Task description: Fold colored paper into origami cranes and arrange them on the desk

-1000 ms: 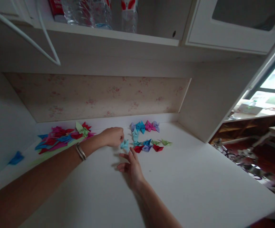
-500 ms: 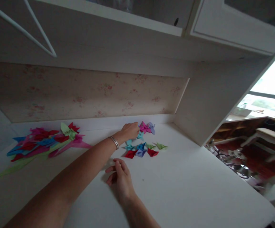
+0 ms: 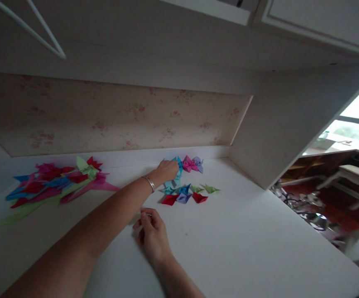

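Note:
My left hand [image 3: 166, 170] reaches across the white desk [image 3: 244, 244] to the back row of small folded paper shapes. Its fingers are closed on a blue folded paper piece [image 3: 177, 162], next to a pink one [image 3: 189, 164] and a lilac one [image 3: 198, 164]. A silver bracelet [image 3: 150, 183] sits on that wrist. In front lies a row of red, blue, purple and green folded pieces [image 3: 185, 195]. My right hand [image 3: 152, 236] rests on the desk nearer to me, fingers curled in, with nothing visible in it.
A loose pile of coloured paper sheets [image 3: 51, 186] lies at the left back of the desk. A floral back panel and a white side wall [image 3: 278, 136] enclose the nook. A white hanger [image 3: 27, 29] hangs top left. Furniture and metal items [image 3: 312, 211] stand at the right.
My left hand carried a light blue folded piece from the front row to the back row. My right hand drew back toward me and curled. The camera tilted down.

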`<act>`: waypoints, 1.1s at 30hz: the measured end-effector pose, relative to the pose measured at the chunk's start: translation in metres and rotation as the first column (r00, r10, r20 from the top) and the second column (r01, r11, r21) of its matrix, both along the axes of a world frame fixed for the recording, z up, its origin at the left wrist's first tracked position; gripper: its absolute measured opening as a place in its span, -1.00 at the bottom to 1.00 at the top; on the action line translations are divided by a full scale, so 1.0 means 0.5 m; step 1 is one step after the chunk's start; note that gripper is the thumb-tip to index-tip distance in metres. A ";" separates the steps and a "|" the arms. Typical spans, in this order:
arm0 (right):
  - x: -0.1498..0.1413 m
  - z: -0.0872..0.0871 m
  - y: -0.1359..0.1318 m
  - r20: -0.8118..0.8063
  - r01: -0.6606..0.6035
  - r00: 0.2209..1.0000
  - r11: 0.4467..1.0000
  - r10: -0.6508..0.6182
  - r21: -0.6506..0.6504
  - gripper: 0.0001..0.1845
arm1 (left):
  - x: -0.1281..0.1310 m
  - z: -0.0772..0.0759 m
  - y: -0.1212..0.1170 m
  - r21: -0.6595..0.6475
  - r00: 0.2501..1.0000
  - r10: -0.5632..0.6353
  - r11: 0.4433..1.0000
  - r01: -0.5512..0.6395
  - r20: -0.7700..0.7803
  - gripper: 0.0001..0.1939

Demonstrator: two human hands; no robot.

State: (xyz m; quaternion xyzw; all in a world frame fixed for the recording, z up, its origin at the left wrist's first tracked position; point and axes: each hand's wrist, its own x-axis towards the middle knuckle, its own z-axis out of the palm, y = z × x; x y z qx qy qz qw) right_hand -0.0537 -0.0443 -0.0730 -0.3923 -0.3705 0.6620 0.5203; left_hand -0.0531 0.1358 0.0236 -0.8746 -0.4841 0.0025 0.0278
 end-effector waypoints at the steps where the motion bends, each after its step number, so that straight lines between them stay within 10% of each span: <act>1: -0.001 0.001 -0.001 0.007 0.003 1.000 1.000 -0.003 0.008 -0.56 | 0.000 0.000 -0.002 0.000 1.000 -0.002 1.000 0.002 -0.002 -0.73; 15: 0.002 0.008 -0.006 0.037 0.002 0.999 0.999 -0.003 0.034 -0.63 | -0.018 0.033 -0.032 0.033 0.988 0.091 0.995 -0.096 0.121 -0.69; 22: 0.000 0.005 -0.006 0.035 -0.013 0.999 1.000 0.013 0.022 -0.59 | -0.117 0.061 -0.125 0.022 0.921 0.163 0.983 -0.183 0.354 -0.54; 27: -0.002 0.006 -0.014 0.104 -0.026 0.994 0.998 0.020 0.057 -0.59 | -0.239 0.007 -0.259 -0.242 0.625 0.347 0.938 -0.249 0.700 -0.56; 33: -0.001 0.014 -0.033 0.223 -0.067 0.974 0.993 0.043 0.101 -0.57 | -0.377 -0.065 -0.447 -0.572 0.263 0.643 0.763 -0.300 0.719 -0.57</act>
